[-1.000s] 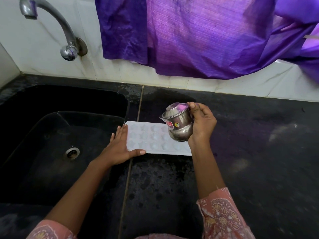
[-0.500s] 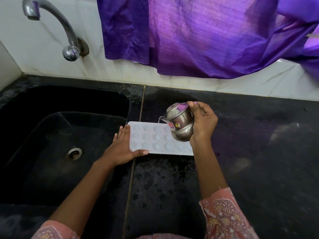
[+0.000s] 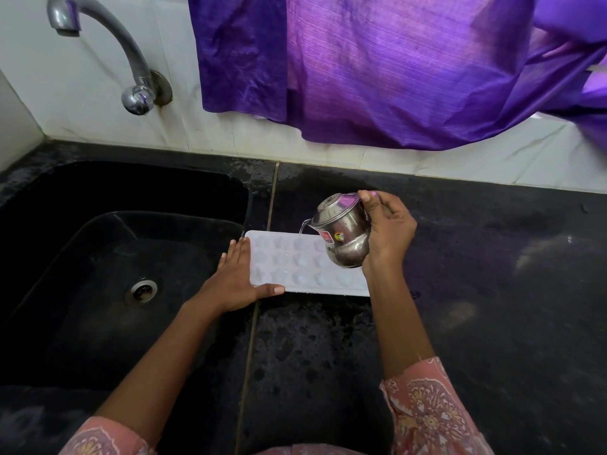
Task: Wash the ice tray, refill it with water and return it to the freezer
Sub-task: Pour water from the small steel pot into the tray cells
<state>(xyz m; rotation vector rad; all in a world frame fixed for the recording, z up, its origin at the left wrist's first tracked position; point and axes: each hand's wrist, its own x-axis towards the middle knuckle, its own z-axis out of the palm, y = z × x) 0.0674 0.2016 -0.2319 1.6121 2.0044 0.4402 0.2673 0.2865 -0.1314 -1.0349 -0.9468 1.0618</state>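
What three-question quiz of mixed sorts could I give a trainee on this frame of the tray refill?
1. True or false: the tap is running into the black sink basin.
2. Which hand tilts the small steel pot with stickers? A) left hand B) right hand
3. Fill in: the white plastic ice tray lies flat on the black stone ______.

Key
1. False: no water leaves the tap; a thin stream falls from the pot's rim onto the tray.
2. B; the left hand lies flat, steadying the tray's end nearest the sink.
3. Counter.
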